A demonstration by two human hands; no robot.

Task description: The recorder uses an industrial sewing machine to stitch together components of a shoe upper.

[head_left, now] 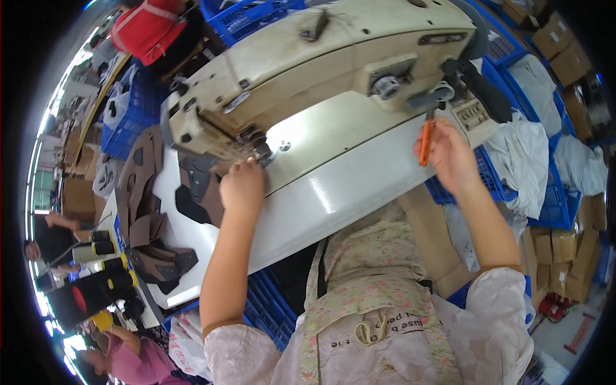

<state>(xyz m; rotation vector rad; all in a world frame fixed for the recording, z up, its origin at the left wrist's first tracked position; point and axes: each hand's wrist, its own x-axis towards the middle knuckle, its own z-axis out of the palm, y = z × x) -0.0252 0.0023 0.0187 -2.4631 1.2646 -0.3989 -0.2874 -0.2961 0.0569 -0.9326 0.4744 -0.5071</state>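
Observation:
A cream sewing machine (308,70) stands across the white table, its needle and presser foot area (255,144) at the left. My left hand (242,186) is right beside the presser foot with its fingers curled together; what they pinch, if anything, is hidden. Brown flat pieces with dark parts (200,186) lie on the table just left of that hand. Toward the machine's right end, my right hand (449,154) is closed round an orange-handled tool (425,142), held upright with its dark end up. The tool's exact kind is unclear.
More brown pieces (138,186) are piled along the table's left side, near thread cones (115,263). Blue crates with white bags (526,160) stand at the right, cardboard boxes (564,256) beyond. Another blue crate (131,115) is at far left. Other people are at left.

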